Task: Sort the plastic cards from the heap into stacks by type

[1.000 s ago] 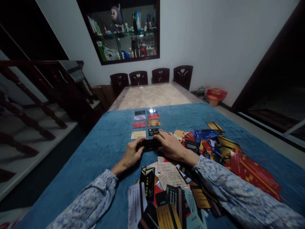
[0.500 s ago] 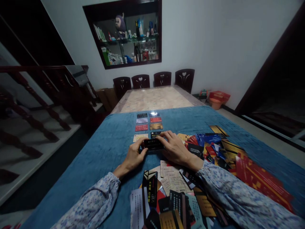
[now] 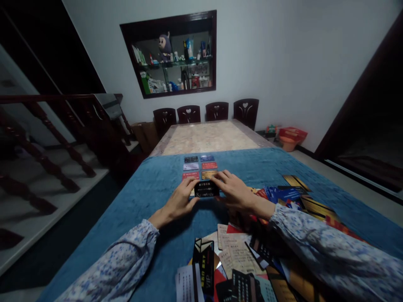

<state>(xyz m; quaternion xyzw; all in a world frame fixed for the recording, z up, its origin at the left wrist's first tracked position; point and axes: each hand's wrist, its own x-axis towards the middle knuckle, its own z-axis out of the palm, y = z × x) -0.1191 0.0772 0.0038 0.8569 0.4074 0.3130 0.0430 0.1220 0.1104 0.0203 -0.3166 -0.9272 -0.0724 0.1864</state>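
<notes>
A black card (image 3: 206, 189) with pale printing is pinched at both ends, its printed face turned toward me. My left hand (image 3: 180, 197) grips its left end between thumb and fingers. At the other end my right hand (image 3: 235, 193) holds it the same way. Just beyond, two columns of cards lie on the blue cloth, among them a black card (image 3: 191, 159), a blue card (image 3: 207, 158), a white card (image 3: 190, 167), a red card (image 3: 209, 165) and a gold card (image 3: 209, 174). The nearest cards of the columns are partly hidden behind my hands and the held card.
Loose cards lie in a heap close to me, with beige cards (image 3: 237, 253) and a black VIP card (image 3: 203, 266). More cards (image 3: 285, 193) spread to the right, partly under my right arm. Blue cloth (image 3: 132, 218) covers the near table; chairs (image 3: 217, 111) stand at the far end.
The black card has been tilted up so its printing shows more clearly, still between both hands. The whole view has shifted, with the scene sitting slightly lower.
</notes>
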